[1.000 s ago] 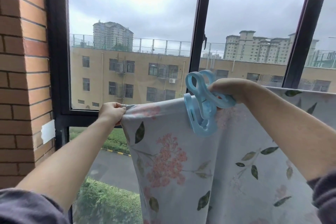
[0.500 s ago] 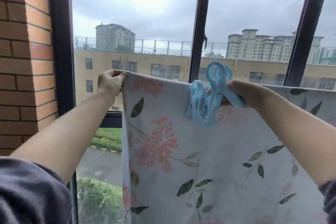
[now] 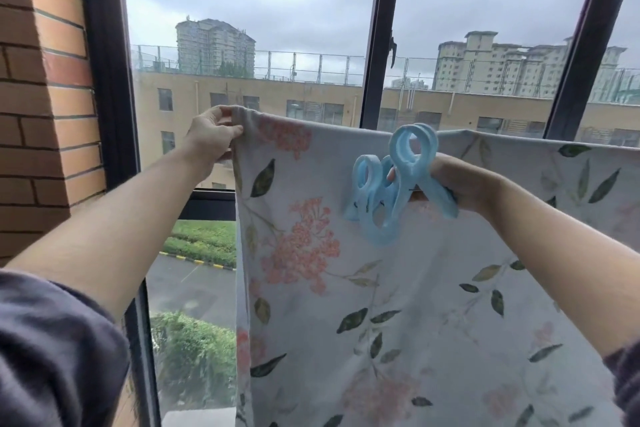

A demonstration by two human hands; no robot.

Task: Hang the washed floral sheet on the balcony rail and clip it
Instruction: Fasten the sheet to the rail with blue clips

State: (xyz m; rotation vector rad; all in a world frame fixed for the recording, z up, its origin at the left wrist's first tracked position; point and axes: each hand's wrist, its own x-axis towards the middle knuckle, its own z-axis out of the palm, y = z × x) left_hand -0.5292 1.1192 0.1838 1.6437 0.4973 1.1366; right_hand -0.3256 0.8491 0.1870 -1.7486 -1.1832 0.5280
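The floral sheet (image 3: pixel 398 305), pale with pink blossoms and dark green leaves, hangs flat in front of the window and fills the lower right. My left hand (image 3: pixel 211 135) pinches its upper left corner, held up at about window mid-height. My right hand (image 3: pixel 453 184) grips the sheet's top edge further right and also holds large light-blue plastic clips (image 3: pixel 391 191), which dangle against the cloth. The rail itself is hidden behind the sheet.
A brick wall (image 3: pixel 45 97) stands at the left, beside the dark window frame (image 3: pixel 104 62). A vertical mullion (image 3: pixel 381 35) and another frame bar (image 3: pixel 581 42) cross the glass. Outside lie buildings, a road and hedges below.
Both hands have lifted the sheet's top edge from near the lower window bar up to mid-window. The clips rose with my right hand.
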